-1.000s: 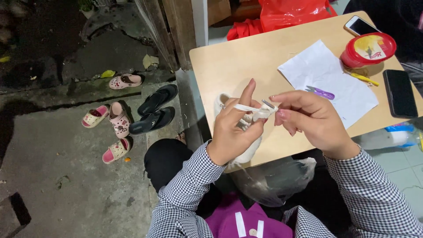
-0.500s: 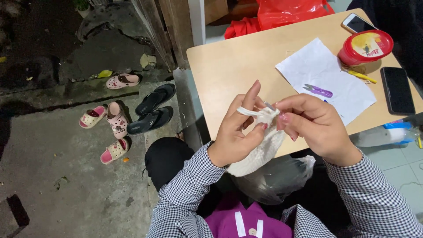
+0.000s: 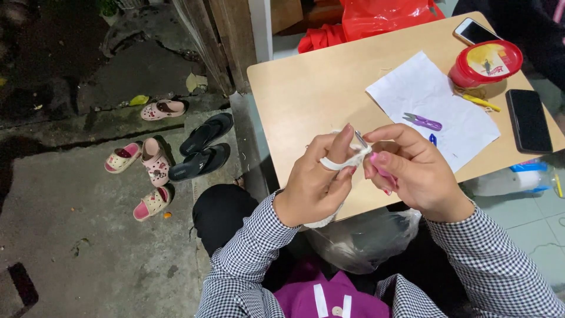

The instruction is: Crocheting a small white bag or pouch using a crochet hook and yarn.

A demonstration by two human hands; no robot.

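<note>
Two hands at work on one strip of white crocheted yarn [image 3: 347,160], held in the air over the near edge of the table [image 3: 306,88]. Left hand [image 3: 315,182] with the strip looped round its raised forefinger, the other fingers [image 3: 344,176] curled in and pinching the white piece, more of which hangs out below the palm. Right hand [image 3: 412,174] closed round a pink-handled crochet hook [image 3: 376,165], its metal tip poking up between the two hands and touching the strip. Both in checked sleeves.

Just beyond, on the table: a white sheet of paper [image 3: 435,112] with small purple thread snips [image 3: 422,121] lying on it and a blue pen tip [image 3: 433,139] peeking out behind the right hand. Further right, a red round tub with a yellow-printed lid [image 3: 485,62], a yellow pen [image 3: 481,102] beside it, a black phone [image 3: 528,121] face down near the table's right edge and a white phone [image 3: 474,30] at the far corner. Nothing between the hands and these things.

Below the table edge, a clear plastic bag [image 3: 365,241] in the lap. Behind the table, red plastic bags [image 3: 382,15]. Off to the left on the concrete floor, a pair of black sandals [image 3: 203,147] and several small pink slippers [image 3: 150,159], well apart from the hands.
</note>
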